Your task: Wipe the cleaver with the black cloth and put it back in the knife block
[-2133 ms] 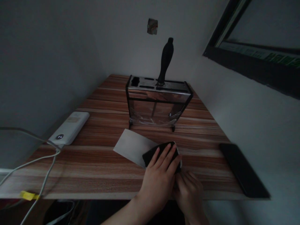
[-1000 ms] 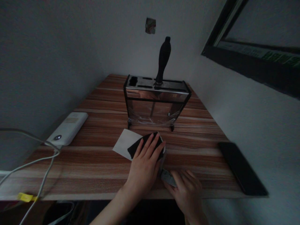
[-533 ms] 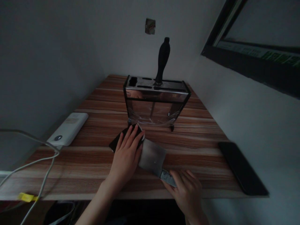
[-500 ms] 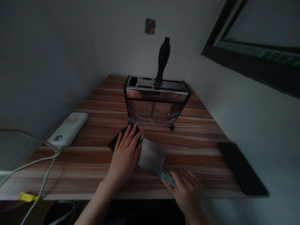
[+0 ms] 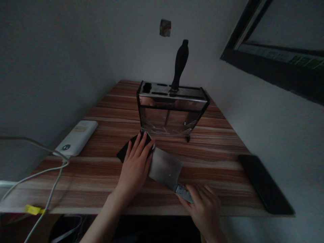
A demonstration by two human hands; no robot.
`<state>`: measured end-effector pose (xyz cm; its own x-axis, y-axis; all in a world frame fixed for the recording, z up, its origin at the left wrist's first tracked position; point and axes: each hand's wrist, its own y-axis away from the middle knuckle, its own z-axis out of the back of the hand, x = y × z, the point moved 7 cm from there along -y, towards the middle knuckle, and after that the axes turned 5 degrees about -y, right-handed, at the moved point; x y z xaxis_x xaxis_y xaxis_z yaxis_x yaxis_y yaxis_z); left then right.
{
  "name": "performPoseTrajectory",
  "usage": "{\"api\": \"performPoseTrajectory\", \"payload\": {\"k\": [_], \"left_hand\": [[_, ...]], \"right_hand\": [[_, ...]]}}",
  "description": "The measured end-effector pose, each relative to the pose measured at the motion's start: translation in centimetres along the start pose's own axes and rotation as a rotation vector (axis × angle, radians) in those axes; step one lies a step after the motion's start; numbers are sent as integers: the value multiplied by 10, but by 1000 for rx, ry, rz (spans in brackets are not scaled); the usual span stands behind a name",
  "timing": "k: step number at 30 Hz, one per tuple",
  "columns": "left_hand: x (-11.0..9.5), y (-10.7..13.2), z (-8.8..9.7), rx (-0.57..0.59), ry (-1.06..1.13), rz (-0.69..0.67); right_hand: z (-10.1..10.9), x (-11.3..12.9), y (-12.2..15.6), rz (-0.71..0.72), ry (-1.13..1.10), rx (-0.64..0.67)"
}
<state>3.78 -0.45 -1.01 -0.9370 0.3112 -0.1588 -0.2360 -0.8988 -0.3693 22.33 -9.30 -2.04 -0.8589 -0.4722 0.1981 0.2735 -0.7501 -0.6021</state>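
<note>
A steel cleaver (image 5: 165, 168) lies flat on the wooden table (image 5: 106, 175), blade pointing to the far left. My right hand (image 5: 206, 211) is closed round its handle near the table's front edge. My left hand (image 5: 135, 165) lies flat, fingers stretched out, pressing a black cloth (image 5: 124, 152) onto the far-left end of the blade. Behind them stands a metal and clear knife block (image 5: 172, 111) with one black-handled knife (image 5: 180, 64) upright in a slot.
A white power bank (image 5: 77, 136) with a lit dot lies at the left, with white cables (image 5: 45, 175) running off the front-left edge. A black phone (image 5: 264, 184) lies at the right by the wall. Walls close in on the left, back and right.
My left hand has slid the black cloth along the blade from the handle end to the far-left end, uncovering most of the blade. My right hand has kept hold of the handle.
</note>
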Motion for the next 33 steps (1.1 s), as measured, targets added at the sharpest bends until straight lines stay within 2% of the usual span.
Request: {"api": "performPoseTrajectory", "payload": {"k": [4,9,13,18,22,33], "left_hand": [[-17,0,0,24,12,-51],[-54,3,-1,44,43,-153],[-85,12,-5,43,66,-240],[-116,29,-10,36,71,-353],[-124,32,-11,34,65,-374],[-120,28,-7,65,109,-369]], "right_hand": [[1,0,-2,-4,-7,3],[1,0,-3,-4,0,3],[-1,-3,1,-27,-21,19],[2,-4,5,-19,-12,-53],[2,-6,7,-40,-8,-78],[3,-5,4,-47,-1,-72]]}}
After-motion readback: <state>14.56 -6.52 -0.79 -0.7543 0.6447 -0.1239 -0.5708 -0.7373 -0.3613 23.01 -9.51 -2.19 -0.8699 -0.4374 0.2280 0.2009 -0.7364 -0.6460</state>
